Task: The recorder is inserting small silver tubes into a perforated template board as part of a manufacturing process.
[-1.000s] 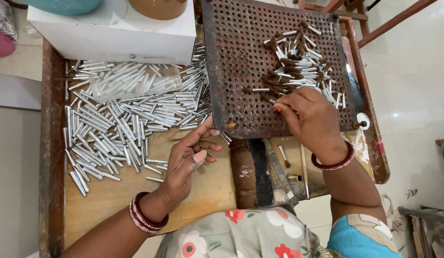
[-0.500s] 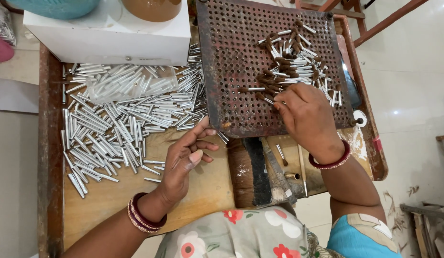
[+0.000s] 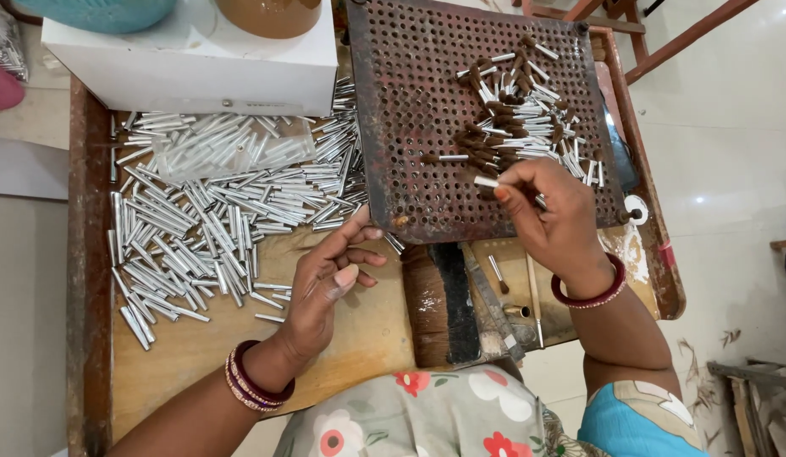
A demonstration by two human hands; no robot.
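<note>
Right hand (image 3: 555, 216) pinches one silver tube (image 3: 486, 181) at its fingertips, over the perforated tray (image 3: 410, 101) near its front edge; pile of brown-tipped tubes (image 3: 515, 110) just beyond. Left hand (image 3: 329, 279) is loosely open, empty, fingers curled, resting on the surface (image 3: 359, 338) just beside the heap of loose silver tubes (image 3: 206, 211) at the left side.

Shiny smooth metal tubes (image 3: 215, 220); rusty matt perforated metal tray (image 3: 410, 127); worn wooden table (image 3: 198, 347)
</note>
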